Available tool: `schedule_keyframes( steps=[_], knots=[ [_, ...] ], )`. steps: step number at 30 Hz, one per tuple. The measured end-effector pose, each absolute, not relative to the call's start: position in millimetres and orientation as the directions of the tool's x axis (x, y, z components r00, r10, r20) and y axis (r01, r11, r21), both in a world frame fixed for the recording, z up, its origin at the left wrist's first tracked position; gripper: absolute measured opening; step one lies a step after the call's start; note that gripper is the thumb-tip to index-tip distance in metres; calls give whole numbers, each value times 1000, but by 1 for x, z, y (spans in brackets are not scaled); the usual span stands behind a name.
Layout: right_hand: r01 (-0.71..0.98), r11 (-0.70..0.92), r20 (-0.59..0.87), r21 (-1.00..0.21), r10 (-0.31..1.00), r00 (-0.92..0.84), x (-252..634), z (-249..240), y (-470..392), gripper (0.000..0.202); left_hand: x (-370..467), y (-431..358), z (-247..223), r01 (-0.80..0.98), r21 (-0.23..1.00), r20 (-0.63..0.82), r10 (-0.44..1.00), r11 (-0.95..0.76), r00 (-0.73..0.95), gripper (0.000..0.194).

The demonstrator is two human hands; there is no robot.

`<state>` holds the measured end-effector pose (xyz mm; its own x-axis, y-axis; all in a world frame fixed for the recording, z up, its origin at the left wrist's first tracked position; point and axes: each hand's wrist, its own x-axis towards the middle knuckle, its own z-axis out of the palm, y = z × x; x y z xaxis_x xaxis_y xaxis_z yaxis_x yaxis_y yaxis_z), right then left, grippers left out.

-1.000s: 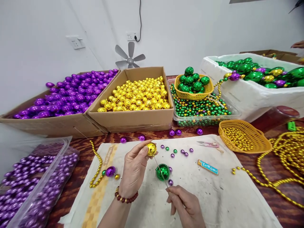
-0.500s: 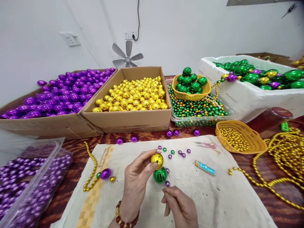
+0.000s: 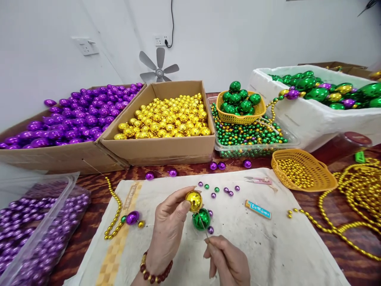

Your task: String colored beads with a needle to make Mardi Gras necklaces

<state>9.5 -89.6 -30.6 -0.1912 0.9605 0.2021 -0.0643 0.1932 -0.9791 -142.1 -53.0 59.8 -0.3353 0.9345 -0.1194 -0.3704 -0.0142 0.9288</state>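
Observation:
My left hand [image 3: 171, 224] pinches a shiny gold ball [image 3: 194, 201] between thumb and fingers above the white cloth [image 3: 232, 254]. Just below that ball is a larger green ball [image 3: 201, 219], with small purple beads [image 3: 210, 230] beside it. My right hand [image 3: 224, 258] is closed on a thin needle [image 3: 206, 234], which points up across the green ball toward the gold one. Whether the needle tip is inside the gold ball cannot be made out. On the cloth's left lies a gold bead string [image 3: 120, 206] with a purple ball [image 3: 132, 217].
Behind the cloth stand boxes of purple balls [image 3: 59, 153] and gold balls [image 3: 157, 153], a clear tray [image 3: 256, 151] and a white foam box [image 3: 321, 119]. To the right are a yellow basket [image 3: 324, 180], pink-handled snips [image 3: 258, 180] and a blue packet [image 3: 258, 209].
My left hand and the gold ball have shifted slightly left. My right hand has moved a little right, and more of the needle shows between the balls and my fingers.

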Motion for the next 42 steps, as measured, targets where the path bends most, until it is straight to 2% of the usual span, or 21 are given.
schedule_keyframes(
  steps=[7,10,13,16,19,24,29,32,35,37,38,40,42],
  knots=[
    [-110,43,65,-993,978,-200,9,-21,-84,21,-139,-55,62,-264,961,-31,924,-77,-381,28],
    [-92,115,134,-989,964,-231,8,-17,-83,20,-139,-56,63,-200,975,10,920,-96,-392,27],
    [-87,186,202,-979,946,-254,8,-16,-85,19,-141,-56,64,-231,967,16,928,-109,-372,25],
    [-76,193,206,-978,949,-239,9,-17,-87,19,-140,-55,64,-273,956,4,938,-104,-347,25],
    [-57,172,180,-984,959,-218,10,-17,-85,21,-139,-55,69,-219,969,28,937,-110,-348,24],
    [-22,286,284,-958,931,-231,9,-12,-83,18,-137,-55,78,-143,982,63,926,-124,-372,21],
    [-78,152,165,-985,964,-208,5,-10,-85,20,-131,-58,72,-97,974,167,940,-204,-298,23],
    [-137,49,74,-989,980,-183,6,-9,-80,21,-129,-61,64,-46,989,127,973,-138,-192,25],
    [-226,-67,-23,-972,981,-192,14,-13,-73,22,-137,-53,51,73,997,4,990,7,-139,33],
    [-280,-136,-69,-950,969,-238,23,-19,-71,23,-147,-36,39,246,968,-9,984,53,-178,34],
    [-303,-160,-79,-940,961,-264,27,-23,-71,22,-151,-25,33,372,927,19,984,48,-175,33],
    [-335,-188,-93,-923,955,-281,34,-29,-72,24,-158,-2,19,629,776,85,996,-41,-40,28],
    [-353,-213,-132,-911,962,-239,39,-32,-74,26,-160,20,8,710,692,92,991,-133,96,22]
  ],
)
